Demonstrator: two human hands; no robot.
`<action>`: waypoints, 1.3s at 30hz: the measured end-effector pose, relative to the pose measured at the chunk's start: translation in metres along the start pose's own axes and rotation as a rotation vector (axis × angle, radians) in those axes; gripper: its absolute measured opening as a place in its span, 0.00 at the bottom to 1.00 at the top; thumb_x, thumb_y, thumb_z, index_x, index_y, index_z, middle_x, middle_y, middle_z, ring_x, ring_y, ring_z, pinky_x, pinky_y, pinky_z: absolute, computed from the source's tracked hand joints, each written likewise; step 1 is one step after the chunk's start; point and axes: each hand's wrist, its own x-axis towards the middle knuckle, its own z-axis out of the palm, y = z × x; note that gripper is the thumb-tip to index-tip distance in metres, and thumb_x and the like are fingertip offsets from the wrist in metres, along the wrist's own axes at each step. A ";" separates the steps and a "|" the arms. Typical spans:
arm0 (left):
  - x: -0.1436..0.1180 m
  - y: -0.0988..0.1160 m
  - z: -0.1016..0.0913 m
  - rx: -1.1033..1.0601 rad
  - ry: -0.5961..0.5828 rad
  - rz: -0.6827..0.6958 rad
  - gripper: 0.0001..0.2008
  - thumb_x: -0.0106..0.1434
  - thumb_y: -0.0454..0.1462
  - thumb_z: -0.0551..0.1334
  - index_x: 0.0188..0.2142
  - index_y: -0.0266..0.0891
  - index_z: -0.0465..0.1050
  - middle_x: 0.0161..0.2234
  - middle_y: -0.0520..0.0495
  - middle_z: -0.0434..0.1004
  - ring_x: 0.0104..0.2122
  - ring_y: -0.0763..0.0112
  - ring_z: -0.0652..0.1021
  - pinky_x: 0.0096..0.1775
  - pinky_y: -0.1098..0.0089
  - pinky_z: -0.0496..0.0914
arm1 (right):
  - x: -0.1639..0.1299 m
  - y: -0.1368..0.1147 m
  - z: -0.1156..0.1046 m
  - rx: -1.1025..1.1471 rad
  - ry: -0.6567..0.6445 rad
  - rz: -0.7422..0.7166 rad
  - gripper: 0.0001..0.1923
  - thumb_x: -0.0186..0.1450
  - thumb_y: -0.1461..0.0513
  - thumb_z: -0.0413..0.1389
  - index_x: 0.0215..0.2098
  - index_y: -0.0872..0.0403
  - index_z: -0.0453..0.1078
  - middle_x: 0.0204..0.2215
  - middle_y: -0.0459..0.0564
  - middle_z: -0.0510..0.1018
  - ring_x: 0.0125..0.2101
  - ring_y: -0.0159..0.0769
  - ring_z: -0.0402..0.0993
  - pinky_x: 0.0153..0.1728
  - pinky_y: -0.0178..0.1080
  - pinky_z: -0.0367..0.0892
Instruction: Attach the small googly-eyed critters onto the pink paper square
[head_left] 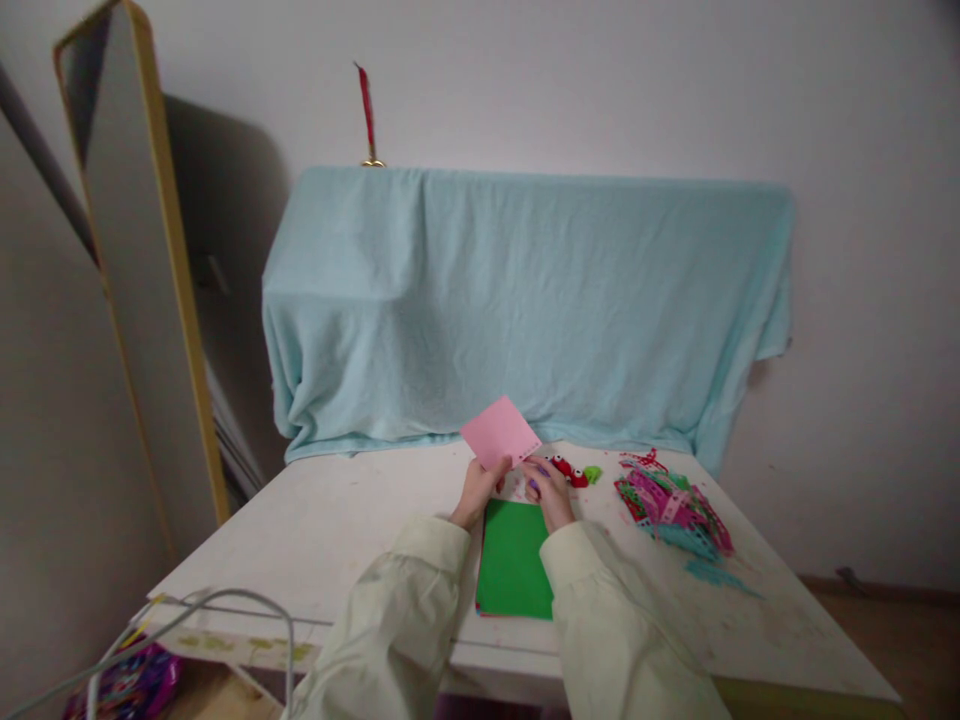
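Observation:
A square of pink paper (498, 432) is pinched in my left hand (481, 487), its thumb lying on the near corner. Along the paper's lower right edge runs a row of small dark marks that look like punched holes. My right hand (552, 488) is closed at that edge around a small purple thing (537, 477), which looks like a hole punch but is mostly hidden by the fingers. Below both hands lies a stack of coloured paper with a green sheet (516, 560) on top, partly under my right wrist.
Small red objects with eye-like dots (574, 472) and a green piece (592, 474) sit just beyond my right hand. To the right is a heap of perforated paper strips (671, 508). A light blue cloth (525, 310) hangs behind the white table (360, 520). A grey cable (225, 594) loops at front left.

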 end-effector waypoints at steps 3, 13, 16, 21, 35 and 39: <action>0.000 -0.002 0.002 0.047 -0.015 -0.007 0.23 0.55 0.52 0.60 0.17 0.34 0.66 0.13 0.50 0.64 0.15 0.76 0.65 0.21 0.74 0.59 | 0.001 0.002 -0.001 -0.040 0.033 -0.025 0.15 0.48 0.57 0.65 0.28 0.54 0.67 0.13 0.36 0.60 0.11 0.21 0.51 0.11 0.28 0.44; -0.005 0.005 0.001 0.079 -0.051 0.006 0.22 0.56 0.50 0.59 0.18 0.34 0.67 0.14 0.50 0.65 0.16 0.75 0.66 0.22 0.74 0.60 | 0.002 0.000 -0.002 -0.080 0.098 -0.118 0.17 0.49 0.53 0.65 0.25 0.55 0.66 0.13 0.38 0.61 0.12 0.22 0.51 0.11 0.29 0.44; -0.005 0.006 0.002 0.061 -0.044 0.001 0.21 0.55 0.50 0.60 0.19 0.34 0.68 0.14 0.51 0.65 0.16 0.75 0.66 0.22 0.74 0.60 | 0.003 -0.003 -0.002 -0.078 0.138 -0.131 0.18 0.48 0.53 0.66 0.23 0.55 0.65 0.11 0.37 0.60 0.12 0.22 0.51 0.11 0.29 0.44; -0.005 0.004 0.002 0.084 -0.024 -0.006 0.22 0.55 0.50 0.60 0.17 0.33 0.68 0.14 0.50 0.65 0.16 0.75 0.65 0.22 0.73 0.59 | 0.006 -0.002 -0.004 -0.088 0.222 -0.130 0.19 0.47 0.53 0.66 0.23 0.56 0.65 0.11 0.37 0.60 0.11 0.22 0.51 0.11 0.29 0.45; -0.006 0.006 -0.002 0.152 -0.031 -0.020 0.22 0.55 0.50 0.59 0.18 0.34 0.68 0.14 0.50 0.66 0.17 0.74 0.67 0.23 0.74 0.60 | 0.010 0.002 -0.014 -0.127 0.337 -0.209 0.19 0.49 0.52 0.65 0.30 0.58 0.71 0.14 0.40 0.64 0.14 0.24 0.56 0.14 0.29 0.51; -0.007 0.006 -0.002 0.135 -0.032 -0.015 0.21 0.55 0.50 0.59 0.19 0.34 0.68 0.15 0.50 0.67 0.17 0.74 0.67 0.23 0.74 0.60 | 0.010 0.001 -0.014 -0.117 0.359 -0.196 0.19 0.49 0.53 0.65 0.31 0.59 0.72 0.15 0.41 0.65 0.15 0.24 0.57 0.15 0.29 0.52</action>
